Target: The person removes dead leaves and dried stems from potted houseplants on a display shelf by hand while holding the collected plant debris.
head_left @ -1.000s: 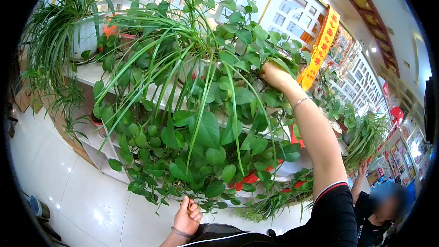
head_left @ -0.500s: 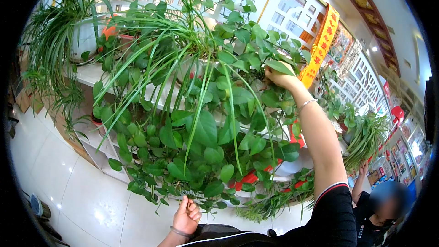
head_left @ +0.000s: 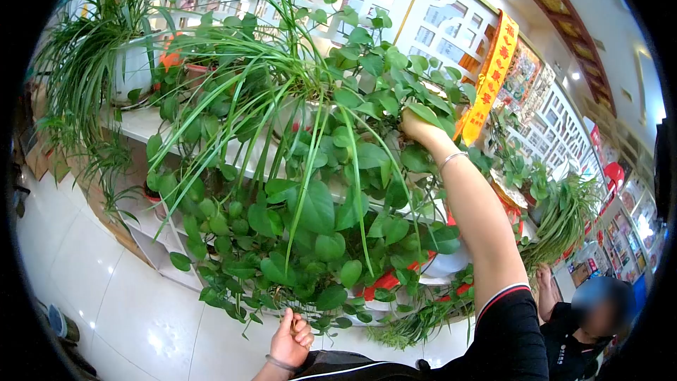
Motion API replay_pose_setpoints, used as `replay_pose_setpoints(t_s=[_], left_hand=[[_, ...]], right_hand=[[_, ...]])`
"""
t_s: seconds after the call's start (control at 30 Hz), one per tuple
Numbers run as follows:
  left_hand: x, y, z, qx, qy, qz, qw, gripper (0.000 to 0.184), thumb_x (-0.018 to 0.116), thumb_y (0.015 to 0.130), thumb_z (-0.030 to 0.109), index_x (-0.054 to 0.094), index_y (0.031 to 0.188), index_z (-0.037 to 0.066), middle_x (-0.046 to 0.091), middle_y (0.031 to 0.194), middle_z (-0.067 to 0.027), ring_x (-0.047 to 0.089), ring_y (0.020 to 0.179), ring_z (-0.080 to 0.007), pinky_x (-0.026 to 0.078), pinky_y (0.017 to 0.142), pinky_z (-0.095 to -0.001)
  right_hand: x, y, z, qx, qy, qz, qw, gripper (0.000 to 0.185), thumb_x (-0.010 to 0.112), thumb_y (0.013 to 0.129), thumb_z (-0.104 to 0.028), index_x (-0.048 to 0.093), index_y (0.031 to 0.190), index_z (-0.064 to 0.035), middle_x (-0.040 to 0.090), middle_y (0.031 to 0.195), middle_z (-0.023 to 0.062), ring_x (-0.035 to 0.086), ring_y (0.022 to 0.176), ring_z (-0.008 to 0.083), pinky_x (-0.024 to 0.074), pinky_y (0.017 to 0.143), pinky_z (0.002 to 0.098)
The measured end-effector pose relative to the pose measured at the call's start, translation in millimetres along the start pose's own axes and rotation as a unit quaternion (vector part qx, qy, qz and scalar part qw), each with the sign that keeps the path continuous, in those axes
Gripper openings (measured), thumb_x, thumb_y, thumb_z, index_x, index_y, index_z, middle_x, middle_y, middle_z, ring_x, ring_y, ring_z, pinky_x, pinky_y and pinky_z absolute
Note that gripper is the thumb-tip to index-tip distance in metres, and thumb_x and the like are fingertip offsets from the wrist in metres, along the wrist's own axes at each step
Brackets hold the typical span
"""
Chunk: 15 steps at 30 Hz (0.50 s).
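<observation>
My right hand (head_left: 416, 128) reaches into the foliage of a trailing pothos (head_left: 384, 92) on the top shelf. A leaf covers part of this hand, and its fingers are hidden among the stems. My left hand (head_left: 291, 339) is closed low in front, just below the hanging leaves, with its fingers curled in. Something small and brownish may be between thumb and fingers, too small to make out. A spider plant (head_left: 310, 74) with long thin leaves stands left of my right hand and droops over the pothos leaves (head_left: 315, 208).
White shelving (head_left: 141, 123) holds the pots, with a white lattice screen (head_left: 451, 25) behind. Another spider plant (head_left: 77, 63) hangs at the left. A yellow ribbon (head_left: 493, 77) hangs right of my right hand. A co-worker (head_left: 589, 324) is at the lower right, one hand (head_left: 544, 279) raised.
My right hand has shifted slightly left and down in the foliage. My left hand stays closed, nearly in place. The co-worker's raised hand has come down from the plant at the right.
</observation>
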<state>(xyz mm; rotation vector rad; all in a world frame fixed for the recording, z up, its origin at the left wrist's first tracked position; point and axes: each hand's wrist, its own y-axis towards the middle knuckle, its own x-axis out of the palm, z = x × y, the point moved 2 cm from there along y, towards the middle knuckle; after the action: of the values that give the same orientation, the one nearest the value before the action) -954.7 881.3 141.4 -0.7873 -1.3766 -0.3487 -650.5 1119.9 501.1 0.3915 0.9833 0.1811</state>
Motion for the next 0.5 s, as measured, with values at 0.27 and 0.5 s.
replay_pose_setpoints(t_s=[0.27,0.5], left_hand=[[-0.1,-3.5,5.2,0.017,0.013,-0.005,1.000,0.029,0.046,0.092,0.036,0.052,0.079,0.011,0.039,0.061,0.0019,0.033,0.048,-0.0092,0.029,0.047,-0.0228],[-3.2,-2.0,7.2,0.010,0.002,-0.007,1.000,0.027,0.047,0.092,0.036,0.052,0.079,0.012,0.039,0.061,0.0020,0.033,0.049,-0.0090,0.029,0.047,-0.0227]], right_hand=[[-2.0,6.2,3.4,-0.021,-0.012,-0.065,0.998,0.022,0.047,0.072,-0.013,0.064,0.081,-0.0012,0.063,0.084,0.0211,0.064,0.077,0.0303,0.0497,0.067,0.0389],[8.4,4.4,11.6,0.015,0.079,-0.019,0.997,0.023,0.044,0.076,-0.018,0.062,0.077,-0.0025,0.062,0.082,0.0214,0.061,0.075,0.0340,0.0475,0.067,0.0412]])
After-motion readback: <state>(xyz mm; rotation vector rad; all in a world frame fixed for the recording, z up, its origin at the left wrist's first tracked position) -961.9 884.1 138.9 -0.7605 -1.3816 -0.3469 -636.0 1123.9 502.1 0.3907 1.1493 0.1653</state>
